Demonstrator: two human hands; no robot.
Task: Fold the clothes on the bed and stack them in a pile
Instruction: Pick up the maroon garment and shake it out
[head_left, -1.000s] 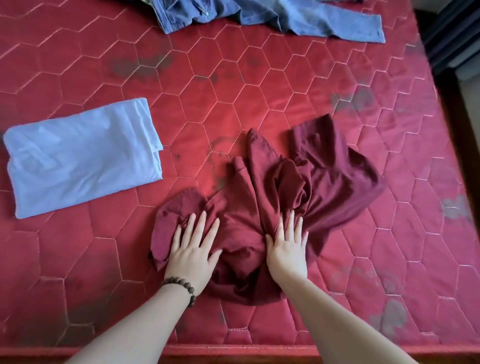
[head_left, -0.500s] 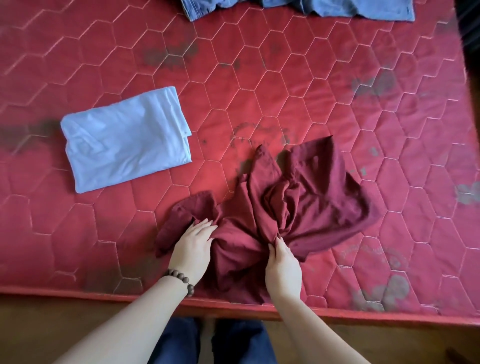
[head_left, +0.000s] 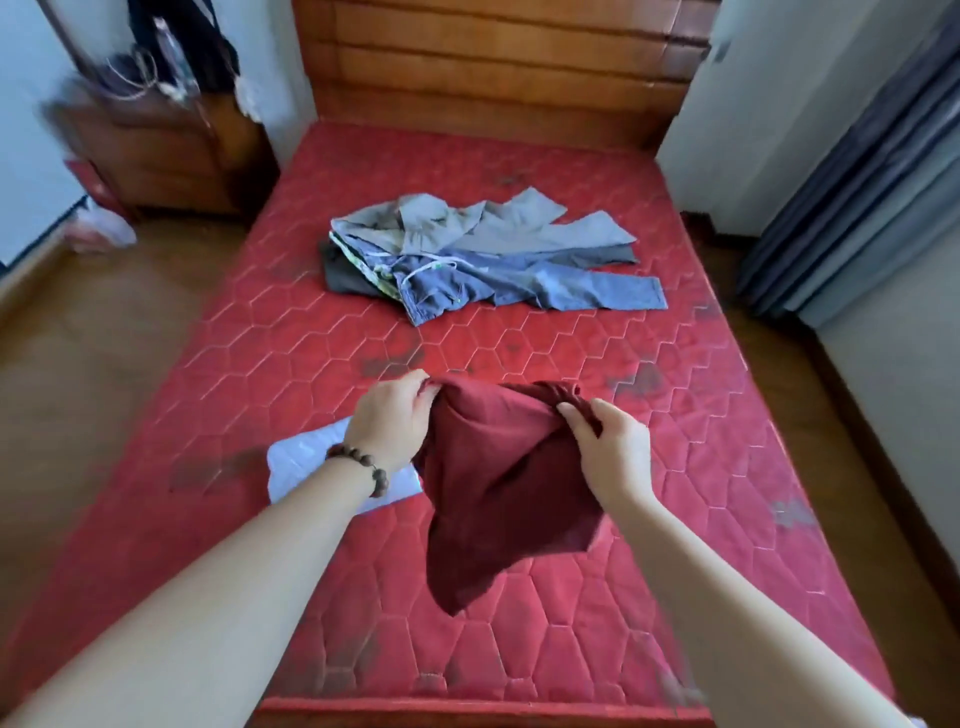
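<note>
A dark red garment (head_left: 498, 478) hangs in the air above the red quilted mattress (head_left: 649, 467). My left hand (head_left: 389, 421) grips its upper left edge and my right hand (head_left: 608, 441) grips its upper right edge. The cloth droops to a point below my hands. A folded pale blue garment (head_left: 306, 462) lies on the mattress under my left wrist, partly hidden by my arm. Farther up the bed sits a loose heap of clothes (head_left: 483, 260): grey, dark and blue pieces.
A wooden headboard (head_left: 498, 62) closes the far end of the bed. A wooden cabinet (head_left: 156, 150) with hanging items stands at the left. Curtains (head_left: 857, 182) hang at the right. Wooden floor runs along both sides of the bed.
Both hands went from pressing the dark red garment on the mattress to gripping it and lifting it into the air. My view rose to take in the whole bed.
</note>
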